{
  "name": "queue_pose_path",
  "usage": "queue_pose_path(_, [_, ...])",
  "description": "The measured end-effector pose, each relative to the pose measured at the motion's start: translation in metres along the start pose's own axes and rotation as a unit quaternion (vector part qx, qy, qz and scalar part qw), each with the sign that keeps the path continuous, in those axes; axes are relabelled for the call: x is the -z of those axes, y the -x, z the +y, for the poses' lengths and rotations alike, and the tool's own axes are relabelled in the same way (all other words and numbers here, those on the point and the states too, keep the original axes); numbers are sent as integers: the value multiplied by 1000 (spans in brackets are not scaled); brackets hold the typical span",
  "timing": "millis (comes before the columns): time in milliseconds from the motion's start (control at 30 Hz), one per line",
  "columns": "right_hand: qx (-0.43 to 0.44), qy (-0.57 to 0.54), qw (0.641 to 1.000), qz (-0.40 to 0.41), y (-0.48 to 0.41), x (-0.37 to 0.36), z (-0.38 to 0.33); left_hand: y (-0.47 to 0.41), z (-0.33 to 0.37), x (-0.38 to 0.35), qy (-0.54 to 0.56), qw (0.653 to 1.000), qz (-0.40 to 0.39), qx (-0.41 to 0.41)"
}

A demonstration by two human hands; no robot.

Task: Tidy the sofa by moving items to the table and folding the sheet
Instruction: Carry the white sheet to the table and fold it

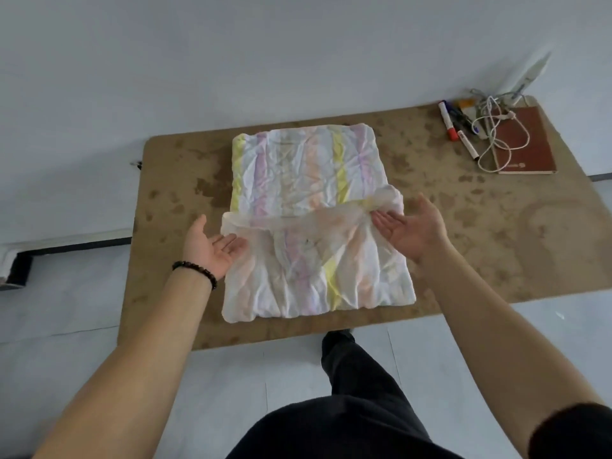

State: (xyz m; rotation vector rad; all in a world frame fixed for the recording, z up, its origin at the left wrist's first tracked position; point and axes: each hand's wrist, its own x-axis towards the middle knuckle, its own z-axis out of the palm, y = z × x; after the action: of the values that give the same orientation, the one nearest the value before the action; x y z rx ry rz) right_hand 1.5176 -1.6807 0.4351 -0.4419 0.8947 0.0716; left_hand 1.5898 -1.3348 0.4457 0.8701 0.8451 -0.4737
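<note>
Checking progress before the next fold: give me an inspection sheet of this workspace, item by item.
Surface: brown mottled table, low, on a pale floor.
Job's things: striped sheet lies partly folded mid-table, wrinkled; a loose edge is lifted across its middle.
Clutter: markers and a red-brown notebook at the far right corner, apart from the sheet.
Hands: left hand palm up, fingers straight, under the sheet's left edge; right hand palm up, fingers straight, at the lifted fold's right end.
Cables: white cable tangled over the notebook and markers.
Surroundings: plain white wall; a dark fixture at the left edge, unclear; sofa not in view.
</note>
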Motion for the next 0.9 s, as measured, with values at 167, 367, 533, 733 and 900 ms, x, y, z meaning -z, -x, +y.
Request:
queue_pose_path(167, [0, 205, 976, 70, -70, -13, -4, -68, -4, -26, -320, 943, 61, -64])
queue_pose_path(367, [124, 647, 748, 78, -81, -15, 34, -92, -24, -23, -799, 502, -85, -320])
queue_pose_path(533, [264, 797, 524, 141, -99, -22, 35, -116, -40, -28, -776, 459, -201, -384])
queue_pose_path(733, [243, 834, 442, 224, -122, -46, -12, -136, -8, -63, -531, 809, 22, -249])
queue_pose_path(900, [277, 841, 418, 202, -121, -39, -16, -156, 18, -40, -643, 726, 12, -243])
